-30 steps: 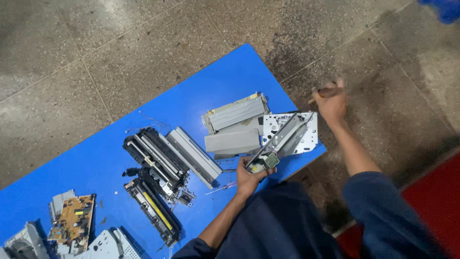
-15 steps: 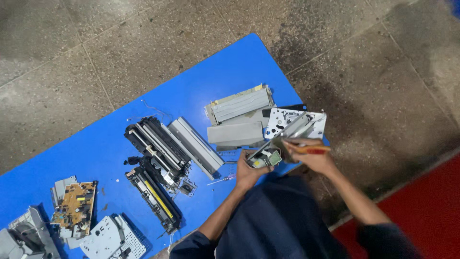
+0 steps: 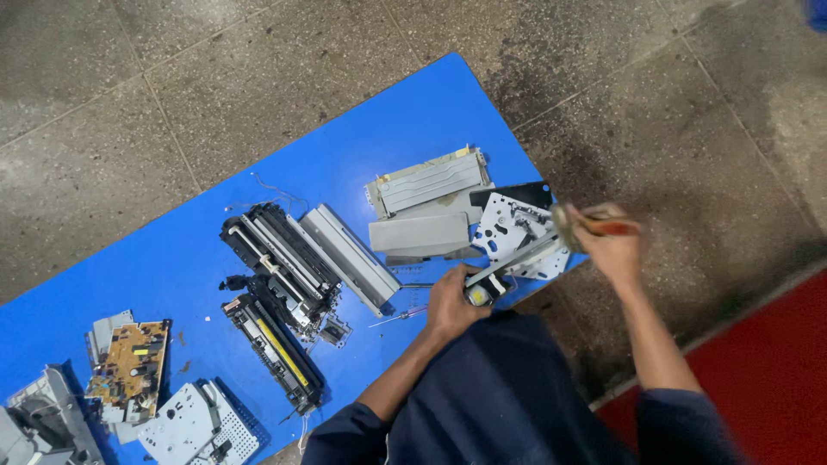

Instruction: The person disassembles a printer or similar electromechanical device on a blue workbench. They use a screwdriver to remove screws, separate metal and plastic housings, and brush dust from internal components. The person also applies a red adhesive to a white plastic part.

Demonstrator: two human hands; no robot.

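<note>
We are well into the strip-down, with loose panels point(image 3: 428, 181) and roller units point(image 3: 280, 258) already spread over the blue sheet point(image 3: 172, 250), while our left hand point(image 3: 452, 301) clamps the metal bracket assembly point(image 3: 517, 245) at the sheet's near edge and our right hand point(image 3: 612, 245) grips a red-handled screwdriver point(image 3: 603, 226) against it, unfinished.

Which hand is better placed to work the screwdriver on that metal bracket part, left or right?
Right. The right hand holds the red-handled screwdriver, its end at the metal bracket. The left hand grips the bracket's near end, steadying it over the blue sheet.
</note>
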